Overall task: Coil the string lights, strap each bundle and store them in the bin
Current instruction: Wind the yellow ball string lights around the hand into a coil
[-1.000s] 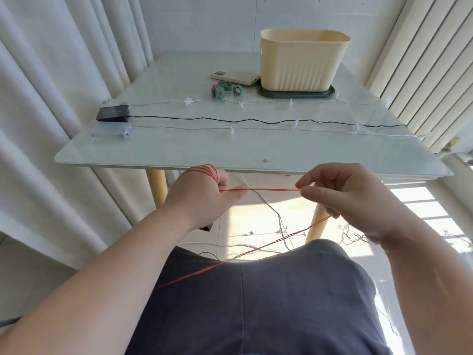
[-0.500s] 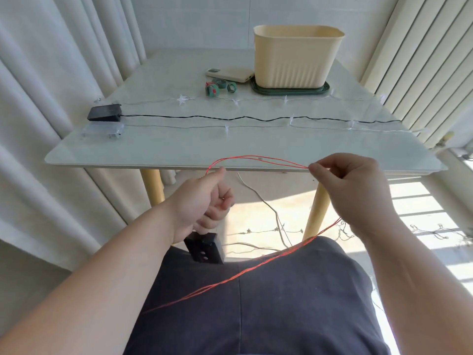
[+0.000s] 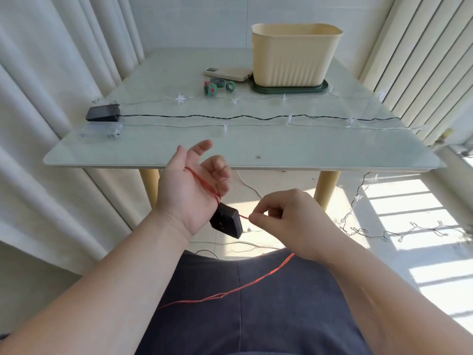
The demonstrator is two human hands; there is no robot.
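Bright corner: pale pleated curtains (image 3: 51,73) on the left, vertical blinds (image 3: 422,60) on the right, glass-topped table (image 3: 256,155) on wooden legs in front.

A cream ribbed plastic bin (image 3: 294,57) sits toward the table's far right corner on a dark green tray (image 3: 320,87). Its contents aren't visible from here. Green strap rolls (image 3: 210,88) and a cream slab-shaped power bank (image 3: 227,73) lie just left of it. My guess is the straps are staged beside the bin for the strapping step.

Two strings lie stretched left to right across the table. A black-wired string (image 3: 204,116) runs from a black battery box (image 3: 102,112) at the left edge. A clear-wired string (image 3: 179,126) runs from a clear battery box (image 3: 101,129) just in front of it. They are probably laid straight so they don't tangle. More loose light strings on the floor (image 3: 409,230) lie right of the table.

The work is below the table's near edge, over the lap. The left hand (image 3: 186,190) is palm up, thumb out, fingers half curled. A thin red wire (image 3: 204,184) loops across the palm and under the curled fingers, so the hand acts as the coiling former. That string's small black battery pack (image 3: 226,222) hangs at the heel of the palm. I cannot tell whether fingers or the wire hold it.

The right hand (image 3: 289,221) pinches the red wire between thumb and forefinger just beside the pack, keeping the next turn taut. Slack trails across the dark lap.

Judgement: first bundle, few turns on, nothing strapped yet.
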